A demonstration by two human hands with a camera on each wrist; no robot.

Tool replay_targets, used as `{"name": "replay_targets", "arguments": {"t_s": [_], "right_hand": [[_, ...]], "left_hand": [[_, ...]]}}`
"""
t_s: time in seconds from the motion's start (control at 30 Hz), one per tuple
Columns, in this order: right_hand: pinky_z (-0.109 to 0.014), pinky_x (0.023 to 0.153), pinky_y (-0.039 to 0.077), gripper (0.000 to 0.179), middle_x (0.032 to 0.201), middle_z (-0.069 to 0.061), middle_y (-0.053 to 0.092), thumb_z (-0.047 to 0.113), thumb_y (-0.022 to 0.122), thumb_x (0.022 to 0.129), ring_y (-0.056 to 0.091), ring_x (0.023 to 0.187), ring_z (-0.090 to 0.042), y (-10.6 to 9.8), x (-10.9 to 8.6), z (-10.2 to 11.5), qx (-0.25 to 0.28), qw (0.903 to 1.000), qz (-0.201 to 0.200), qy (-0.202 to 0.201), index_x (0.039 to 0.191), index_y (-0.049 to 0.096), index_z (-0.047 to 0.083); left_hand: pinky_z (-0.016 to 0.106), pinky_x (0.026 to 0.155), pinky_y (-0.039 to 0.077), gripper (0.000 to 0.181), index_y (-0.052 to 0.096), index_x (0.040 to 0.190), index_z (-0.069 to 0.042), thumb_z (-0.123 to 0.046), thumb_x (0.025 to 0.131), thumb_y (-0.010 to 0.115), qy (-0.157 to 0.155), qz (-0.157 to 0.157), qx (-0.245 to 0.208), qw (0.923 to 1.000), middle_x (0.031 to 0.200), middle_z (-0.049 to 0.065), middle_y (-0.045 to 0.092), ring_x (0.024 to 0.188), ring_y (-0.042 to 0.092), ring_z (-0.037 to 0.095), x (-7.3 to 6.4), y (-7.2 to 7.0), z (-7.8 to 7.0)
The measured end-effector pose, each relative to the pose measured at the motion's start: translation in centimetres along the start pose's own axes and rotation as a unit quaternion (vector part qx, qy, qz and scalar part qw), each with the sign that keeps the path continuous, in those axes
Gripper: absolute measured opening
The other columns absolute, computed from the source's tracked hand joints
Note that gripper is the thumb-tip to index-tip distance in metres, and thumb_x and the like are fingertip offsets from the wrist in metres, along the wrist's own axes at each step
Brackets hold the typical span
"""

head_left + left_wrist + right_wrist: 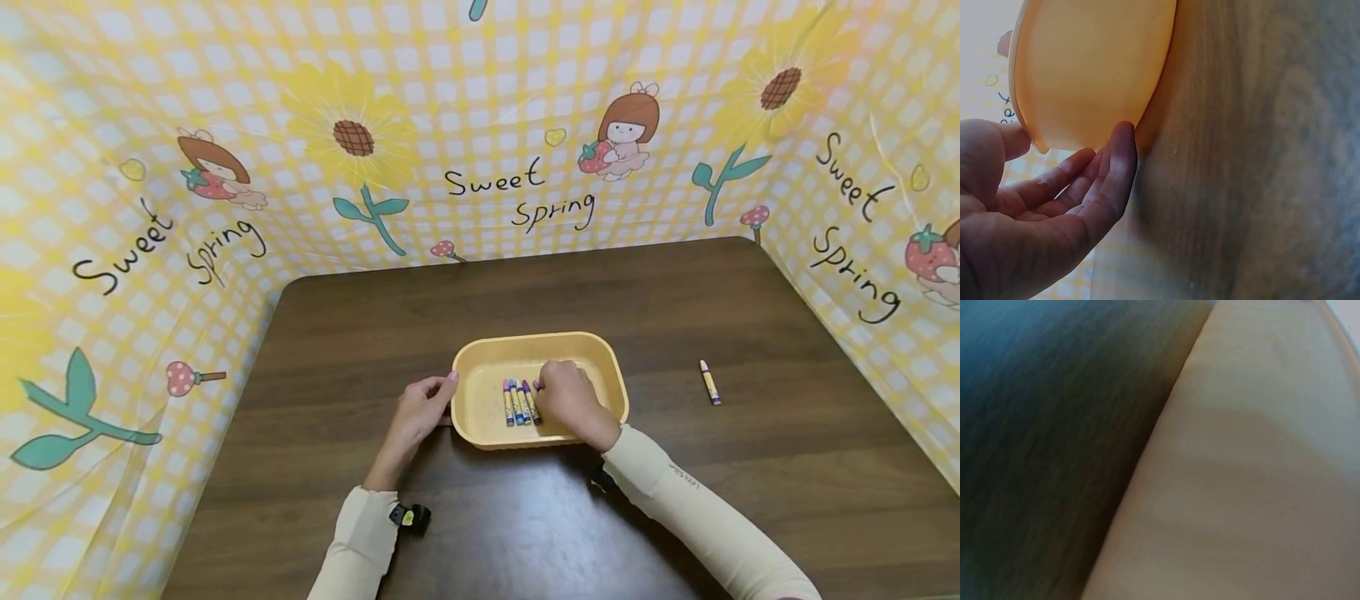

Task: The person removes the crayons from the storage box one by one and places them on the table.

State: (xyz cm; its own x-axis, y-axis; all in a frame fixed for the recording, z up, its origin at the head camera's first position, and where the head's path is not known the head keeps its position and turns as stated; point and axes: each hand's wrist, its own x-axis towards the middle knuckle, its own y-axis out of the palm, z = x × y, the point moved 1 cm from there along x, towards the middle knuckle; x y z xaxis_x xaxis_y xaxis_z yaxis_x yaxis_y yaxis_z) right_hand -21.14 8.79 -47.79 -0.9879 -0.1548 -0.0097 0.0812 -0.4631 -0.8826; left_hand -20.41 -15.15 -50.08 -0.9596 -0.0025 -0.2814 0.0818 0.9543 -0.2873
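Observation:
A yellow plastic tray (480, 354) stands on the table, and several crayons (517, 404) lie side by side in it. At the tray's left end my left hand (420, 408) grips it, thumb at the rim. The left wrist view shows this hand's fingertips (1124, 134) against the outer wall of the tray (1091, 75). My right hand (566, 396) is inside the tray, fingers curled, pinching a crayon (537, 385) with a purple end; the rest of that crayon is hidden. Only the tray's outer wall (1241, 475) and dark tabletop fill the right wrist view.
One more crayon (709, 383), with a purple base, lies on the brown table (360, 333) to the right of the tray. A yellow checked cloth (480, 117) with printed flowers stands round the back and sides of the table.

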Motion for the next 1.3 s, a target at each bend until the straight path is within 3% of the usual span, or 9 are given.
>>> {"name": "replay_targets", "arguments": {"t_s": [0.1, 0.17, 0.53, 0.7, 0.8, 0.9, 1.03, 1.17, 1.3], "right_hand": [[-0.025, 0.042, 0.017, 0.043, 0.051, 0.007, 0.023, -0.005, 0.06, 0.071, 0.025, 0.049, -0.011, -0.1, 0.1, -0.5, 0.038, 0.9992, -0.004, 0.003, 0.047, 0.033, 0.019], [-0.023, 0.04, 0.017, 0.042, 0.048, 0.01, 0.024, -0.004, 0.061, 0.069, 0.026, 0.047, -0.009, -0.2, 0.1, -0.7, 0.055, 0.9985, 0.0, 0.003, 0.046, 0.036, 0.02], [-0.02, 0.042, 0.034, 0.027, 0.046, 0.009, 0.049, 0.005, 0.071, 0.074, 0.047, 0.04, -0.007, -0.7, 0.3, -1.6, 0.111, 0.9929, 0.015, 0.038, 0.052, 0.059, 0.016], [-0.02, 0.044, 0.039, 0.016, 0.052, 0.004, 0.057, 0.008, 0.075, 0.079, 0.051, 0.044, -0.008, -1.2, 0.4, -2.0, 0.172, 0.9825, 0.034, 0.063, 0.064, 0.069, 0.009], [-0.02, 0.045, 0.042, 0.011, 0.058, 0.0, 0.06, 0.006, 0.075, 0.081, 0.053, 0.048, -0.01, -1.6, 0.5, -2.2, 0.224, 0.9692, 0.052, 0.089, 0.071, 0.07, 0.004], [-0.025, 0.051, 0.054, 0.004, 0.068, -0.004, 0.064, 0.002, 0.072, 0.081, 0.06, 0.055, -0.013, -2.1, 0.7, -2.5, 0.301, 0.9423, 0.077, 0.124, 0.082, 0.071, -0.002], [-0.033, 0.064, 0.063, 0.019, 0.081, -0.007, 0.066, -0.005, 0.068, 0.085, 0.066, 0.065, -0.016, -3.2, 0.8, -3.0, 0.417, 0.8913, 0.106, 0.144, 0.103, 0.068, -0.012], [-0.034, 0.068, 0.064, 0.026, 0.089, -0.006, 0.069, -0.006, 0.066, 0.089, 0.069, 0.073, -0.015, -4.6, 0.4, -3.8, 0.5, 0.8483, 0.127, 0.121, 0.113, 0.062, -0.017], [-0.034, 0.072, 0.064, 0.016, 0.092, -0.001, 0.071, -0.007, 0.062, 0.091, 0.07, 0.077, -0.013, -6.8, 0.0, -5.0, 0.559, 0.8114, 0.146, 0.087, 0.106, 0.065, -0.011]], "left_hand": [[0.029, 0.068, 0.063, 0.048, 0.07, 0.121, -0.002, -0.044, 0.102, 0.06, -0.001, 0.001, 0.003, 1.0, 0.102, 0.013, 0.068, 0.077, 0.067, 0.013, 0.0, 0.0, 0.0], [0.029, 0.068, 0.063, 0.048, 0.07, 0.122, -0.002, -0.044, 0.102, 0.06, -0.001, 0.0, 0.005, 1.0, 0.103, 0.014, 0.069, 0.076, 0.067, 0.013, 0.0, 0.0, 0.1], [0.03, 0.07, 0.063, 0.05, 0.071, 0.119, -0.002, -0.047, 0.101, 0.061, 0.0, 0.003, -0.005, 1.0, 0.103, 0.014, 0.069, 0.077, 0.068, 0.014, -0.1, 0.1, 0.3], [0.03, 0.07, 0.063, 0.051, 0.071, 0.12, -0.002, -0.048, 0.1, 0.061, 0.005, 0.0, -0.004, 1.0, 0.104, 0.014, 0.069, 0.078, 0.068, 0.014, 0.0, 0.0, 0.4], [0.03, 0.071, 0.063, 0.052, 0.071, 0.121, -0.002, -0.049, 0.1, 0.061, 0.007, 0.003, 0.001, 1.0, 0.104, 0.014, 0.069, 0.079, 0.068, 0.014, 0.0, 0.0, 0.4], [0.03, 0.071, 0.063, 0.053, 0.071, 0.121, -0.002, -0.05, 0.1, 0.061, 0.005, 0.005, 0.004, 1.0, 0.104, 0.014, 0.069, 0.079, 0.068, 0.014, 0.1, 0.0, 0.3], [0.03, 0.071, 0.063, 0.054, 0.07, 0.122, -0.002, -0.05, 0.1, 0.06, 0.003, 0.007, 0.005, 1.0, 0.104, 0.015, 0.069, 0.079, 0.068, 0.014, 0.1, 0.1, 0.3], [0.029, 0.068, 0.063, 0.052, 0.07, 0.121, -0.001, -0.047, 0.101, 0.06, 0.005, 0.004, 0.003, 1.0, 0.103, 0.015, 0.069, 0.077, 0.067, 0.013, -0.1, 0.1, 0.2], [0.027, 0.065, 0.062, 0.05, 0.071, 0.12, 0.001, -0.044, 0.101, 0.061, 0.005, 0.002, -0.009, 0.9999, 0.1, 0.014, 0.069, 0.075, 0.067, 0.013, -0.1, 0.0, 0.0]]}}
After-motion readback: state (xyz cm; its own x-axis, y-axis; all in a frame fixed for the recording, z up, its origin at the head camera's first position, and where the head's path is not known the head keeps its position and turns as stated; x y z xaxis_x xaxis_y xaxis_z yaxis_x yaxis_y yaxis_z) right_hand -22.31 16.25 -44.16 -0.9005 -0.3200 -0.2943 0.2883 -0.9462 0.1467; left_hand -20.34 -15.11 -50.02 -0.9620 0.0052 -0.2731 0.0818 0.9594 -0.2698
